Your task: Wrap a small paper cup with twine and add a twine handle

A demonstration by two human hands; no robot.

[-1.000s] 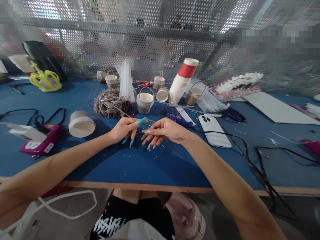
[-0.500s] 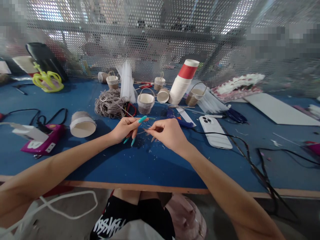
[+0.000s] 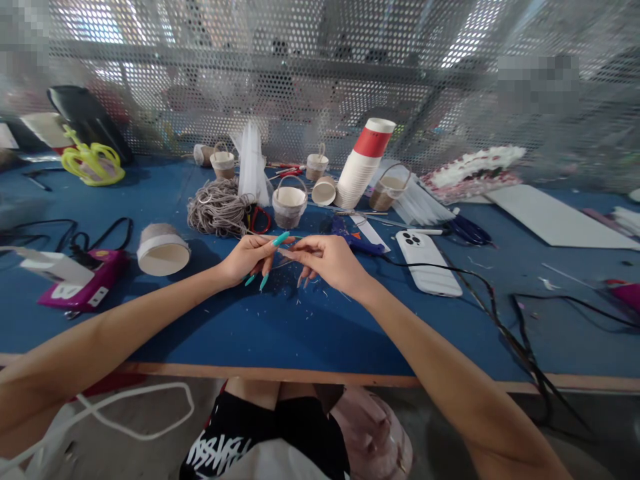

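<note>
Two hands (image 3: 245,260) (image 3: 334,263), four handled buckets (image 3: 224,172) (image 3: 316,173) (image 3: 289,217) (image 3: 383,199), one phone (image 3: 431,268), one rope bundle (image 3: 215,210).

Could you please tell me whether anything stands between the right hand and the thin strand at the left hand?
Nothing visible does: the right hand is right at the thin strand that the left hand pinches, though exact contact is too small to tell. Pale scraps lie below on the blue table.

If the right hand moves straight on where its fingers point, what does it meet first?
Most likely the left hand, directly ahead of the right hand; whether they touch is unclear here.
</note>
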